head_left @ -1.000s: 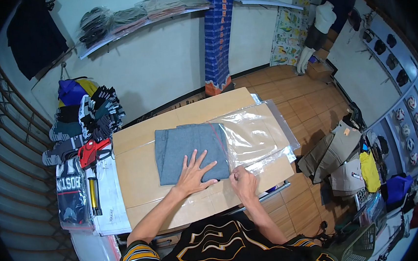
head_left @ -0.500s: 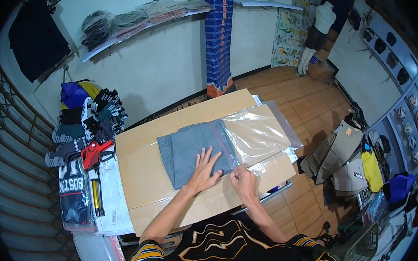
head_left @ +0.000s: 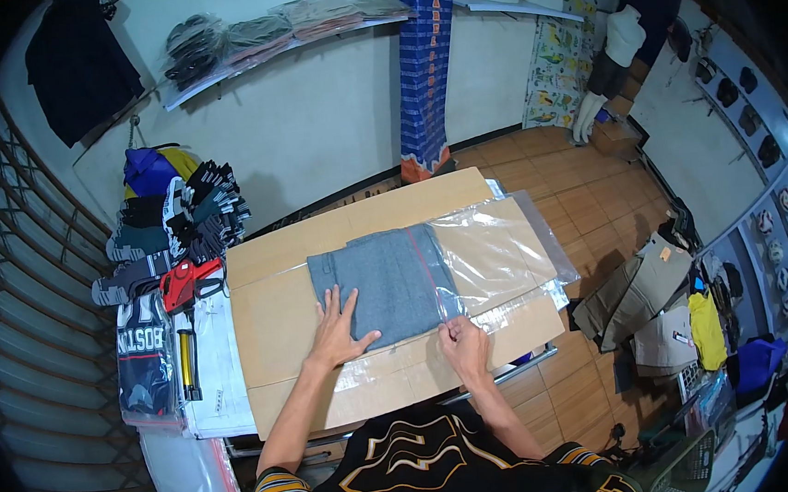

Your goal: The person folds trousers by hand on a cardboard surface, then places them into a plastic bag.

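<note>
A folded grey garment (head_left: 378, 280) lies flat on a cardboard sheet (head_left: 276, 334), its right end inside a clear plastic bag (head_left: 496, 247). A red line along the bag's opening crosses the garment near its right side. My left hand (head_left: 334, 332) rests with spread fingers on the garment's lower left corner. My right hand (head_left: 465, 344) is closed in a pinch on the bag's near edge, beside the garment's lower right corner. The pinched plastic is mostly hidden by my fingers.
Left of the cardboard are a red tape dispenser (head_left: 191, 282), a yellow-and-black tool (head_left: 189, 364), a bagged Boston shirt (head_left: 148, 381) and piled socks (head_left: 210, 205). Khaki trousers (head_left: 633, 287) hang at right. Bagged clothes (head_left: 302, 17) fill the wall shelf.
My left hand has slid left, from the garment's middle to its lower left corner. My right hand keeps its pinch on the bag's edge. The whole view has shifted slightly.
</note>
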`<state>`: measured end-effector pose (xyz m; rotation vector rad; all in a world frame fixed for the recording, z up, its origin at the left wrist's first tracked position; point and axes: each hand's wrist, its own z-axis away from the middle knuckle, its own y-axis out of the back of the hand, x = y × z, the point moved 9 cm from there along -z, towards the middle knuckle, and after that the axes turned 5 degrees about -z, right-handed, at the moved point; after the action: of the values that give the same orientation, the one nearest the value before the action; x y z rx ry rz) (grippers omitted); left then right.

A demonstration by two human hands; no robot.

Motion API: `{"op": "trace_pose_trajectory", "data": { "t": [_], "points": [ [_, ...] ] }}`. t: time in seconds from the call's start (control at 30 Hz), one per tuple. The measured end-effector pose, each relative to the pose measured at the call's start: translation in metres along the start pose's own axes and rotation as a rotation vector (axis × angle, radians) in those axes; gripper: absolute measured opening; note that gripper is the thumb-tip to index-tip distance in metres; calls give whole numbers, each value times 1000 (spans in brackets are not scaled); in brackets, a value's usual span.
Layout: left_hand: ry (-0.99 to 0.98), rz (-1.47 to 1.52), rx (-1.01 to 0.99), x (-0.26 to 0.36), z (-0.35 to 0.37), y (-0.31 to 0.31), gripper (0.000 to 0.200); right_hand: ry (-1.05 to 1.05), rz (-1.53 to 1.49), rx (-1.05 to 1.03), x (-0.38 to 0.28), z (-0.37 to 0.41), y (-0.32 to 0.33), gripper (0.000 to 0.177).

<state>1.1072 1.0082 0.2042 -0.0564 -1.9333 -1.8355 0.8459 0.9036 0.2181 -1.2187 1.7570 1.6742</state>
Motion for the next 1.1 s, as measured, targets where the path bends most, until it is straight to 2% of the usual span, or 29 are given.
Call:
{"op": "trace_pose_trajectory", "data": {
  "t": [0.33, 0.4, 0.47, 0.6, 0.67, 0.77, 0.83, 0.97, 1.03, 1.1],
  "points": [
    [-79, 100, 20, 73, -19, -30, 103, -22, -50, -35, -2, 2, 1, 21],
    [-111, 166, 18, 83, -24, -31, 99, -30, -72, -29, -5, 3, 4, 21],
    [-203, 455, -37, 91, -30, -27, 96, -39, -92, -25, -1, 4, 9, 21],
    [-282, 495, -52, 74, -31, -14, 97, -69, -162, 7, 13, 5, 24, 22],
    [-287, 99, -105, 66, -26, -9, 102, -70, -172, 25, 18, 4, 33, 22],
    [-301, 21, -111, 59, -26, -24, 108, -40, -170, 46, 24, 2, 46, 20],
    [-302, -32, -116, 63, -30, -27, 108, -91, -163, 26, 32, 0, 50, 20],
    [-304, -19, -90, 82, -42, -33, 107, -59, -143, 53, 44, -8, 60, 20],
    [-311, -18, -79, 92, -53, -43, 106, -142, -184, 35, 55, -13, 62, 23],
    [-332, -71, -77, 107, -65, -51, 106, -136, -200, 53, 57, -17, 69, 23]
  ]
}}
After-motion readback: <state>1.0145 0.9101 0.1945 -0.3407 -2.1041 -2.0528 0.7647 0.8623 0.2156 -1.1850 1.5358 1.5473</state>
